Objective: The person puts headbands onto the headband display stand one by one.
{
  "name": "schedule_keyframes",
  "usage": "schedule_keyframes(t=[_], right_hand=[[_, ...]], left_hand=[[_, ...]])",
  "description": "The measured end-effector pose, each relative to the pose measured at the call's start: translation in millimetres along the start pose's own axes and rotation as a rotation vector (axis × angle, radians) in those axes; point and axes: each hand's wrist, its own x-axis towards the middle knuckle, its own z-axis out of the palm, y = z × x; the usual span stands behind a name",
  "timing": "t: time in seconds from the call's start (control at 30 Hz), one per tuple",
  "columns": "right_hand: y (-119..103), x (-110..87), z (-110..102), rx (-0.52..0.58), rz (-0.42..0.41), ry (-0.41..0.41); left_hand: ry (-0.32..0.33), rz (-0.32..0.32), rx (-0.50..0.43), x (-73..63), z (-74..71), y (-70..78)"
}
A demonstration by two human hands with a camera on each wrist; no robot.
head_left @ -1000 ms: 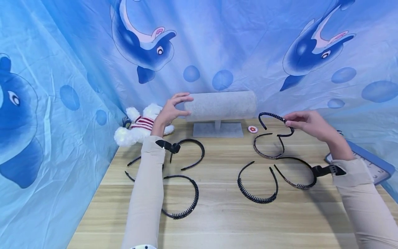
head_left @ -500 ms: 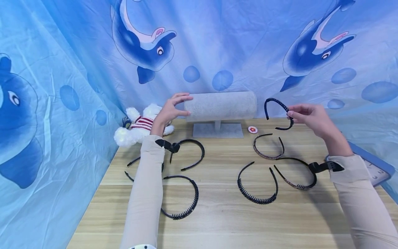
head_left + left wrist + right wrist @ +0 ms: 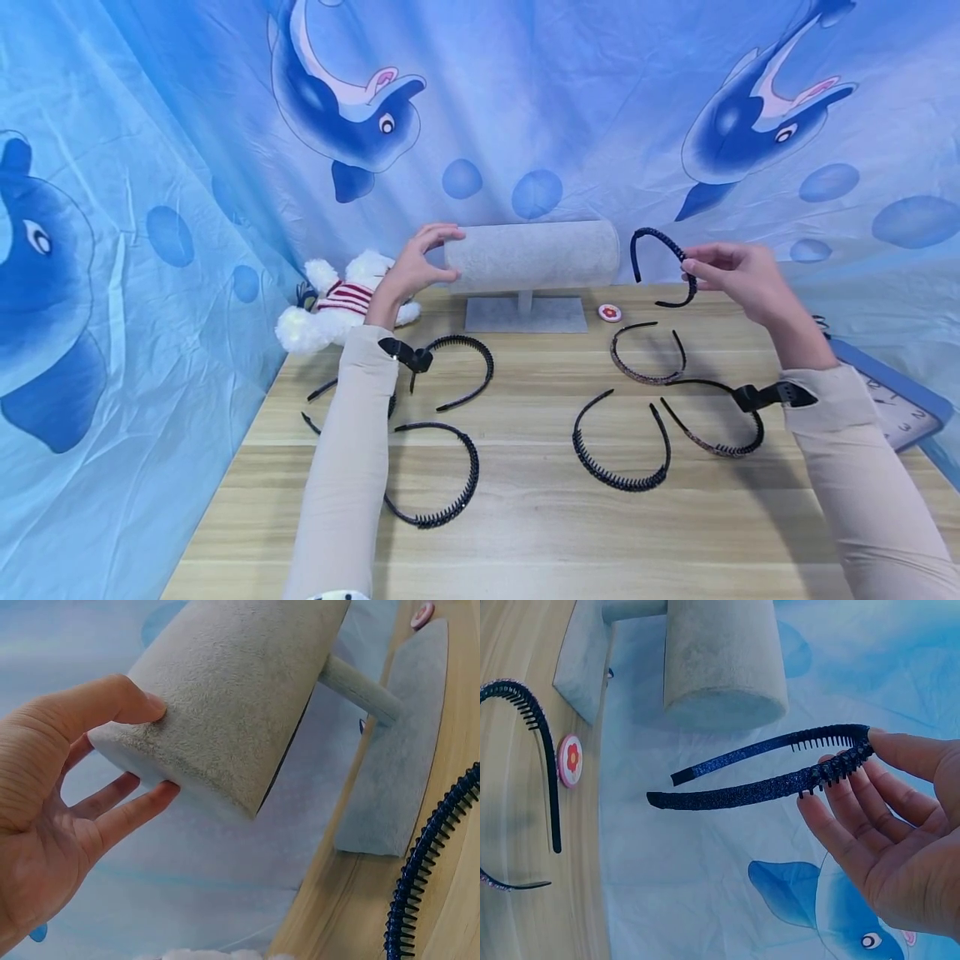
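A headband (image 3: 735,798), dark and glittery with small teeth and stones, is off the table, its open ends toward the grey display stand. My right hand (image 3: 738,277) pinches it at the curved middle between thumb and fingers. The stand's plush roll (image 3: 536,254) lies level on a short post above a flat base (image 3: 483,315). My left hand (image 3: 408,273) holds the roll's left end; in the left wrist view the thumb (image 3: 127,701) presses its side and the fingertips touch its end. A gap separates the headband from the roll's right end.
Several headbands lie on the wooden table, among them a toothed one (image 3: 618,483) and one (image 3: 471,471) near my left forearm. A white plush toy (image 3: 348,298) sits back left, a flower badge (image 3: 610,312) right of the base, a blue-framed clock (image 3: 900,400) at right.
My right hand has lifted the headband off the table, then brought it slightly left, nearer the roll. The left hand stays at the roll's end.
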Motion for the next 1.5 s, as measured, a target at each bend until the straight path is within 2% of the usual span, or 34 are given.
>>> schedule_keyframes(t=[0.27, 0.5, 0.57, 0.67, 0.77, 0.87, 1.23, 1.5], right_hand=[[-7.3, 5.3, 6.5, 0.028, -0.019, 0.023], [-13.4, 11.7, 9.2, 0.013, -0.017, 0.029], [-15.1, 13.2, 8.9, 0.033, -0.017, 0.034], [-18.3, 14.4, 8.7, 0.064, -0.026, 0.051], [-21.9, 16.1, 9.3, 0.083, -0.039, 0.062], [-25.4, 19.0, 10.4, 0.073, -0.055, 0.063], [-38.7, 32.2, 20.3, -0.005, -0.065, 0.051], [-43.4, 48.4, 36.3, -0.004, -0.102, 0.061]], left_hand=[[-0.022, -0.032, 0.01, -1.0, -0.4, 2.6], [-0.056, -0.035, 0.008, -13.5, -3.5, 29.2], [-0.058, -0.027, 0.014, -15.1, -3.4, 32.7], [-0.049, -0.018, 0.017, -11.3, -2.4, 25.6], [-0.035, -0.006, 0.017, -4.2, -1.5, 11.9], [-0.021, 0.012, 0.018, -0.6, -1.2, 3.5], [0.003, 0.024, 0.032, -0.5, -0.4, 0.4], [-0.001, 0.026, 0.028, -0.6, 0.0, -0.1]])
